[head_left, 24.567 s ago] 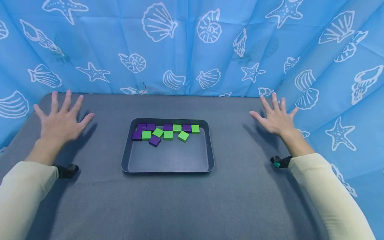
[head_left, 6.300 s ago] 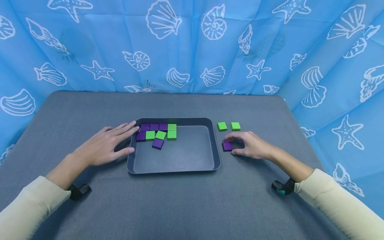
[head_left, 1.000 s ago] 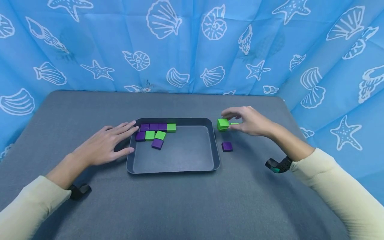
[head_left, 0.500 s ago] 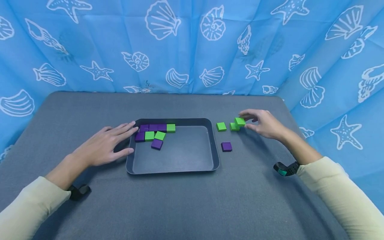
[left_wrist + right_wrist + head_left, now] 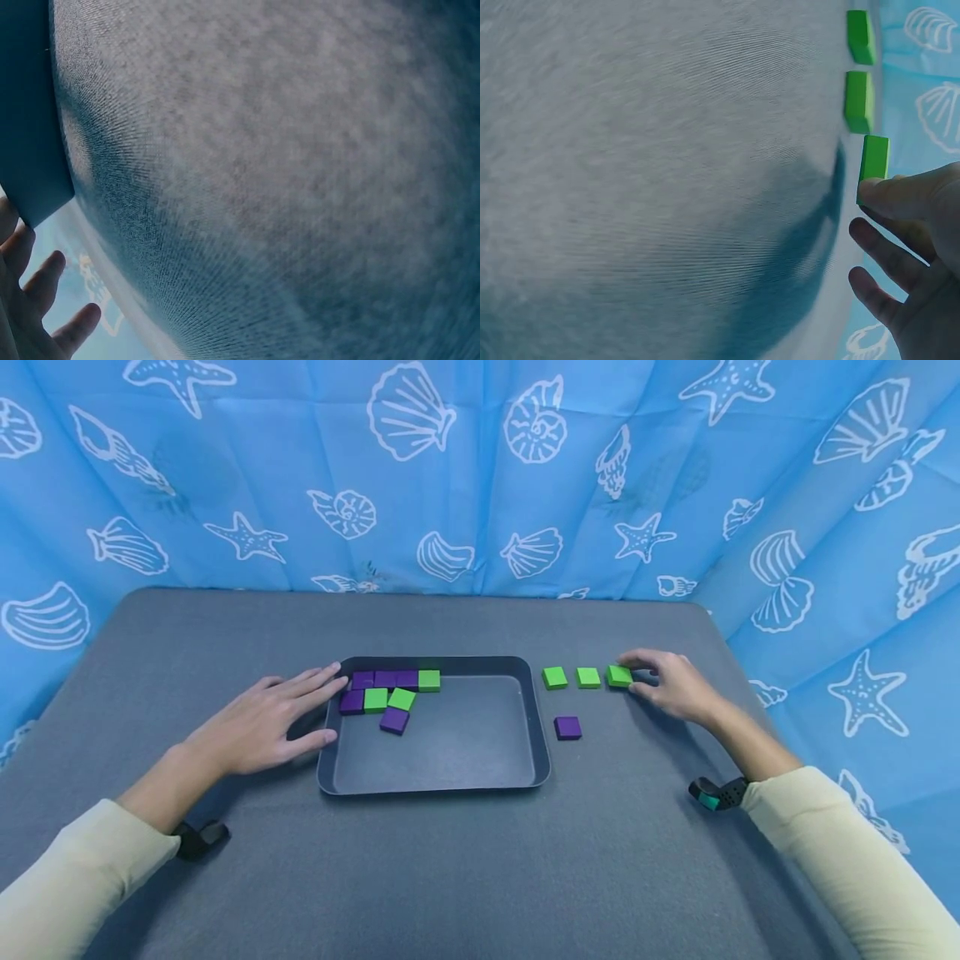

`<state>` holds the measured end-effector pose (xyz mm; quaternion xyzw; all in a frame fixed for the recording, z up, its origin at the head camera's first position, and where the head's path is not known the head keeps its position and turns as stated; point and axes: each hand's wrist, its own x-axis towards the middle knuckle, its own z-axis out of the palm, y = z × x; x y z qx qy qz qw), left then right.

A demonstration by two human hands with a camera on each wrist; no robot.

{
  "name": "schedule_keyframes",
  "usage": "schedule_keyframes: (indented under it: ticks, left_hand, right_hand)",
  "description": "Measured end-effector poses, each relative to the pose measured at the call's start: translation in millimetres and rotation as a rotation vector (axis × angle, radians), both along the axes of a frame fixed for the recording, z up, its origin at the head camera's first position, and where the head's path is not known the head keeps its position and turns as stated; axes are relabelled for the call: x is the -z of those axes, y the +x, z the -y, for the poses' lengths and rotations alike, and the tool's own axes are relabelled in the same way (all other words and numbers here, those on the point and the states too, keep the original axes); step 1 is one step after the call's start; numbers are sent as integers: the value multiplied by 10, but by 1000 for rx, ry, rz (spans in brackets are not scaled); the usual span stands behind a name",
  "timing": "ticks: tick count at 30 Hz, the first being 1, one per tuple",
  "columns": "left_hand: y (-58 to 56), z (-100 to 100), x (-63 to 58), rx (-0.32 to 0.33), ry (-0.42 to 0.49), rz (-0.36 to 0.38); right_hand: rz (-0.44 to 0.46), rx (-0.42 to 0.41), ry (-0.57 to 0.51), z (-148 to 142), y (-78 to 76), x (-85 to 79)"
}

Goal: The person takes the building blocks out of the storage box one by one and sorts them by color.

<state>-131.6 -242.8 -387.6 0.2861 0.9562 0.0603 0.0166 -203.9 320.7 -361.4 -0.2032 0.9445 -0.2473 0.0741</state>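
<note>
My right hand pinches a green square block between thumb and fingers at the right end of a short row. Left of it on the table lie two more green blocks, the middle one and the leftmost one. In the right wrist view the thumb presses on the nearest green block. A purple block lies nearer to me. My left hand rests with fingers extended on the left rim of a dark tray; the left wrist view shows its fingertips at the tray wall.
In the tray's upper left sit several purple and green blocks: a purple row ending in a green block, with a tilted green block and a tilted purple block below. A blue shell-patterned curtain hangs behind the grey table.
My right hand has carried the green block rightward past the two others to the row's right end. Since 6.3 s ago, one green block has left the tray. The left hand stays put.
</note>
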Motion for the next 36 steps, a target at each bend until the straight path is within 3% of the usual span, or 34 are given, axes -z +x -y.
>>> schedule_keyframes:
  ticks: [7, 20, 36]
  left_hand:
    - [5, -2, -11, -7, -7, 6]
    - [5, 9, -2, 0, -7, -3]
    - [-9, 5, -3, -9, -15, 16]
  right_hand:
    - [7, 27, 23, -15, 5, 107]
    - [12, 25, 40, 6, 2, 91]
    - [80, -83, 106, 185, -113, -73]
